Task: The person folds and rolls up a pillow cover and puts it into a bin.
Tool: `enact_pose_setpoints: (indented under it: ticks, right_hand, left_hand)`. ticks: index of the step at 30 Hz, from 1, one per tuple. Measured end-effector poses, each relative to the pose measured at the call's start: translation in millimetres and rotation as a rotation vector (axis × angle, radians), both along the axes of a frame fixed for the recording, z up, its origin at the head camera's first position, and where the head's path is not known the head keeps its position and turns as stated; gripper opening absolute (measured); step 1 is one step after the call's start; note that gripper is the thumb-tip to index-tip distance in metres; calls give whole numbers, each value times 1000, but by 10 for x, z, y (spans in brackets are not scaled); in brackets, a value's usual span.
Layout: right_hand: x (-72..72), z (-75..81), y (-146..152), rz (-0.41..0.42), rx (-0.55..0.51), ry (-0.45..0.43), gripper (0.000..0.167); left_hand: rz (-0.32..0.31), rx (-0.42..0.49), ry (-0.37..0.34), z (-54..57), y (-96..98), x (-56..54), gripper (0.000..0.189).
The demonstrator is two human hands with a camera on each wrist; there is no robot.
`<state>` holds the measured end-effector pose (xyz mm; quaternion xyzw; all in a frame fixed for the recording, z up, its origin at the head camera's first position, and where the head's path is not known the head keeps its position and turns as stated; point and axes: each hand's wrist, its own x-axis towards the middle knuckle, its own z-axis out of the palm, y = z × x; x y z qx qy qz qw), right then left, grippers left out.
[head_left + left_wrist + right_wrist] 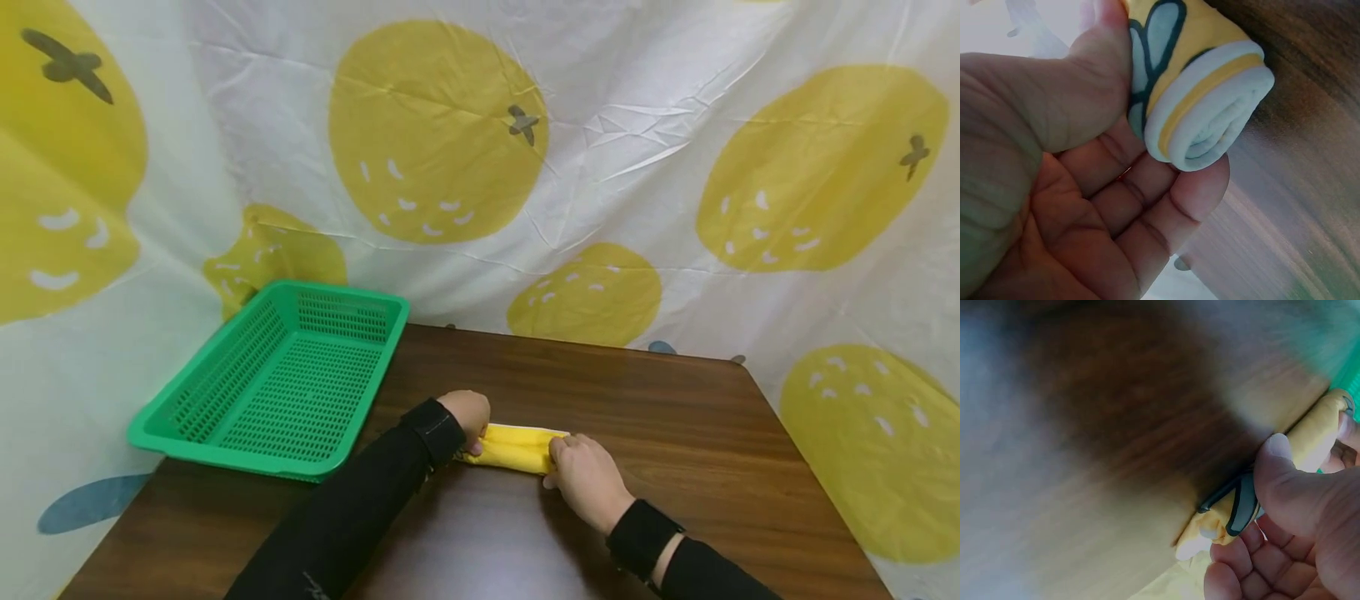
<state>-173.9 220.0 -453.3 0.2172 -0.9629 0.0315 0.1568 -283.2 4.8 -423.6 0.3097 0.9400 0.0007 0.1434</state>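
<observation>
A yellow cloth, rolled into a short tube, lies crosswise on the wooden table between both hands. My left hand grips its left end, thumb on one side and fingers underneath. In the left wrist view, that end of the rolled cloth shows white layers coiled inside and a grey leaf print with dark outlines. At the other end, my right hand pinches the roll between thumb and fingers. The right wrist view shows the thumb pressed on the cloth, with a grey printed patch beside it.
A green slotted plastic basket stands at the table's left side. Behind the table hangs a white curtain printed with yellow fruit. Black bands circle both wrists.
</observation>
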Motion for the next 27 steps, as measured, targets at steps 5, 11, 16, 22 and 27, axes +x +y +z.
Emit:
enact_pose_setpoints:
  ticks: [5,11,16,22,27]
  right_hand:
    - [-10,-6,0,37,65,12,36]
    - [-58,-10,33,108,189,78,31]
    - [-220,106,38,130,204,-97,27]
    - [-550,303,25,138,155,-483,21]
    - [-823,414,-13,135,170,-705,42]
  left_hand:
    - [-4,-2,3,3,-8,11,39]
    - [-23,19,14,-4,-9,18,33]
    - [-8,38,0,-86,-10,-4,37]
    - [0,69,17,-138,-60,6,37]
    - [14,101,26,-111,-91,52,30]
